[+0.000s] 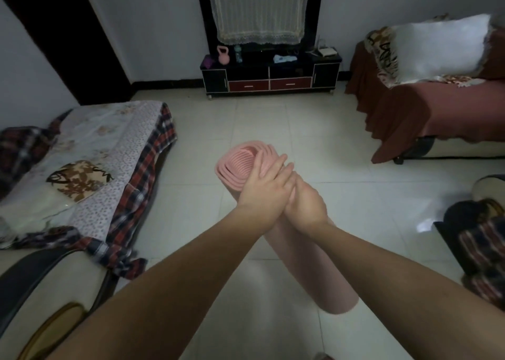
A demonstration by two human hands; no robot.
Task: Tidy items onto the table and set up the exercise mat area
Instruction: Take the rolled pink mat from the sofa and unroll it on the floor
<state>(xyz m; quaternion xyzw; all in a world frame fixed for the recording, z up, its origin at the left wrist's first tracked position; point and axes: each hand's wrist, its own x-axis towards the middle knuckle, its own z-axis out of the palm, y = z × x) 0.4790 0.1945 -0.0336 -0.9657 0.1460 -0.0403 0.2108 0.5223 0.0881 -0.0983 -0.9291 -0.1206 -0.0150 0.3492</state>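
Note:
A rolled pink exercise mat (308,264) stands tilted above the tiled floor at the centre of the head view, its spiral end (240,157) pointing up and away. My left hand (262,187) lies over the upper part of the roll with its fingers fairly straight. My right hand (306,204) wraps around the roll just below and to the right, partly under my left hand. At the far wall stands the low black table (325,72). On it are a pink kettlebell (222,55), a bottle (238,53) and a light blue cloth (284,58).
A sofa with a floral cover (109,141) and a plaid blanket (153,152) fills the left side. A brown-covered sofa (426,113) with a white pillow (440,48) stands at the right. Dark patterned cushions (481,250) sit at the right edge. Pale tiled floor (273,119) lies between them.

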